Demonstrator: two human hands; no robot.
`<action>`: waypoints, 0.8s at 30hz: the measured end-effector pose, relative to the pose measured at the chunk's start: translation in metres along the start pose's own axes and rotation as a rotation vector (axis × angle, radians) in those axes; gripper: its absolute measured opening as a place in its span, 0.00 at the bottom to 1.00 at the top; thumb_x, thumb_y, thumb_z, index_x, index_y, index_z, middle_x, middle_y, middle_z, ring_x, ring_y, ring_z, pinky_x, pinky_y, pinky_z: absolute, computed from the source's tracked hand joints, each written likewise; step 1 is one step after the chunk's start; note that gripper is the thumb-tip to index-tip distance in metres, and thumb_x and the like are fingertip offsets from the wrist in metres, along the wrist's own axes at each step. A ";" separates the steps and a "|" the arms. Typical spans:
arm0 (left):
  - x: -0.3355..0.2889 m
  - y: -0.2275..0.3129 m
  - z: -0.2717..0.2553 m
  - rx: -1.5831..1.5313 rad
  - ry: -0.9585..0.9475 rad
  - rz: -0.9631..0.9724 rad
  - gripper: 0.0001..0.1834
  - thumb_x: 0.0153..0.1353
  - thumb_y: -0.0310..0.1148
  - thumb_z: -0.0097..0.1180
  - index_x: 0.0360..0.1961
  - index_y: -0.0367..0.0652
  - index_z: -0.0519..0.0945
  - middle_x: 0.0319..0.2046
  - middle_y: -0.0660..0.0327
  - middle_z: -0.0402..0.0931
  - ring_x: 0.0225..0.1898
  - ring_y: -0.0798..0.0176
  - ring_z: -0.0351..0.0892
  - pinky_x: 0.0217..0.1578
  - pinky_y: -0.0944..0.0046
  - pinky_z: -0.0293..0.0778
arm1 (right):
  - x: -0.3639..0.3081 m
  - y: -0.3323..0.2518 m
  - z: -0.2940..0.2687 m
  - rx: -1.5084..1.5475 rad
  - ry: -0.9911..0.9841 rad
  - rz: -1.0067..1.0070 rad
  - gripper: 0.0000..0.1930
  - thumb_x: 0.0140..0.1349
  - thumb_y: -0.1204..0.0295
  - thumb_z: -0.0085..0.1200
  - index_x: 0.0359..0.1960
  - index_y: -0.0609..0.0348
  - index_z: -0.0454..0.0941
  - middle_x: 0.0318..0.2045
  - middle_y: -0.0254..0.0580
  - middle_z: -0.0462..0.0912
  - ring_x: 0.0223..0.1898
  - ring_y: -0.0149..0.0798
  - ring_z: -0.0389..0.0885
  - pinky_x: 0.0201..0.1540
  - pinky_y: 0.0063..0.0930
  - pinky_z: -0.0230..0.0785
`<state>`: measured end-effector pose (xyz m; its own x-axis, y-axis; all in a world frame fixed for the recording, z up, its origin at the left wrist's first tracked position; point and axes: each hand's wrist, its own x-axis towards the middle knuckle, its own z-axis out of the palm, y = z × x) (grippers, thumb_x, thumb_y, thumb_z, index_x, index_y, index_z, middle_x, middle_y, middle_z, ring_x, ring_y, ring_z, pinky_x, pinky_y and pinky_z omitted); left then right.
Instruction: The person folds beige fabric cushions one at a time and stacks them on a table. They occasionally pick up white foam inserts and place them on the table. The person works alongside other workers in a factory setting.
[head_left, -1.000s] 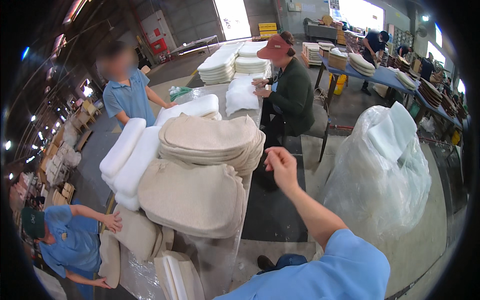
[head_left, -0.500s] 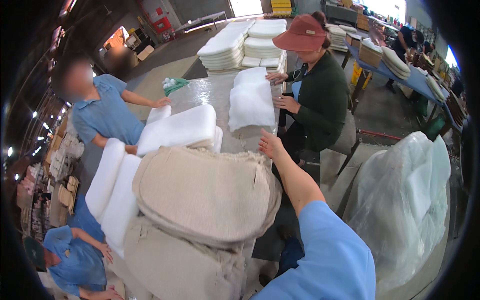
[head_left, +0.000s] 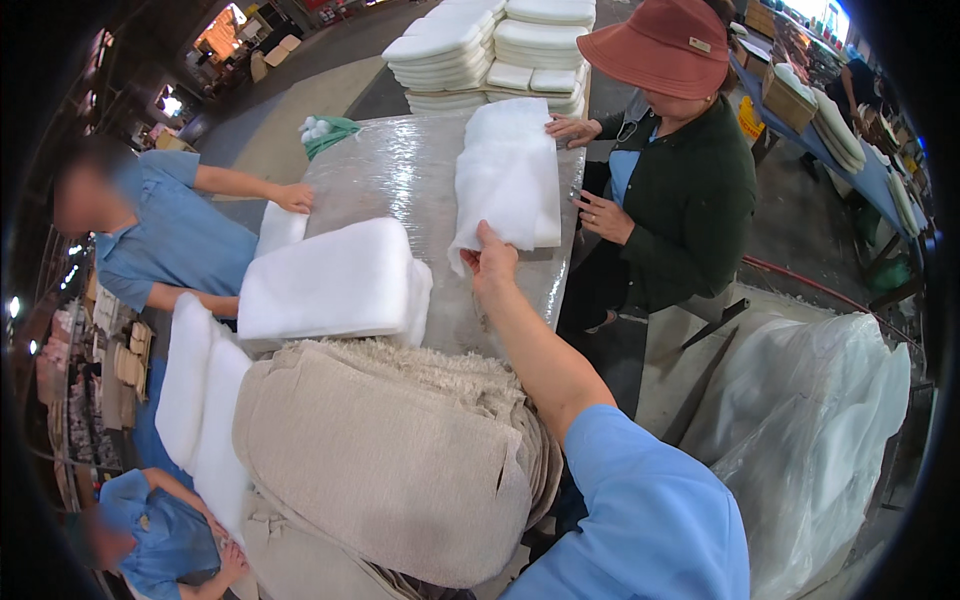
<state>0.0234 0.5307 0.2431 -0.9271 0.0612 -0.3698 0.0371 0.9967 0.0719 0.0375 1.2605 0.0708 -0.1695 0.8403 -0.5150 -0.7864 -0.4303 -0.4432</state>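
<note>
My right hand reaches forward over the table and pinches the near edge of a white batting sheet. The sheet lies over a white pad, whose lower corner shows beside my fingers. Under my forearm is a stack of beige fabric pieces with rounded ends and frayed edges. Left of my hand lies a pile of thick white foam pads. My left hand is not in view.
A person in a red visor sits at the table's right side, hands by the batting. Two people in blue shirts stand at the left. Pad stacks rise behind the plastic-covered table. A large clear plastic bag stands at right.
My right hand has moved forward and left, from short of the batting sheet to its near edge, and has closed on it. The view has shifted closer to the table.
</note>
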 end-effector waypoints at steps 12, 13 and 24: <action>0.017 0.012 -0.008 0.008 -0.008 0.003 0.35 0.55 0.43 0.72 0.62 0.37 0.80 0.49 0.40 0.84 0.52 0.34 0.83 0.53 0.42 0.78 | 0.010 0.006 -0.070 -0.185 0.162 -0.076 0.18 0.71 0.65 0.67 0.54 0.59 0.75 0.45 0.41 0.85 0.36 0.41 0.86 0.33 0.36 0.81; 0.016 0.010 -0.008 0.012 -0.008 -0.002 0.35 0.55 0.43 0.72 0.62 0.37 0.80 0.49 0.40 0.84 0.52 0.34 0.83 0.52 0.42 0.78 | 0.008 0.007 -0.070 -0.178 0.181 -0.091 0.18 0.71 0.65 0.67 0.54 0.58 0.75 0.45 0.41 0.85 0.36 0.40 0.85 0.32 0.36 0.80; 0.027 0.009 -0.011 0.003 -0.003 0.007 0.36 0.54 0.42 0.73 0.62 0.37 0.80 0.48 0.40 0.84 0.51 0.34 0.83 0.52 0.43 0.78 | -0.001 0.003 -0.083 -0.159 0.224 -0.134 0.16 0.72 0.66 0.65 0.54 0.58 0.75 0.43 0.42 0.86 0.32 0.40 0.85 0.28 0.33 0.79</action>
<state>-0.0049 0.5408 0.2436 -0.9255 0.0686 -0.3725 0.0451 0.9964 0.0715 0.0848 1.2306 0.0092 0.0786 0.8069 -0.5855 -0.6874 -0.3815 -0.6180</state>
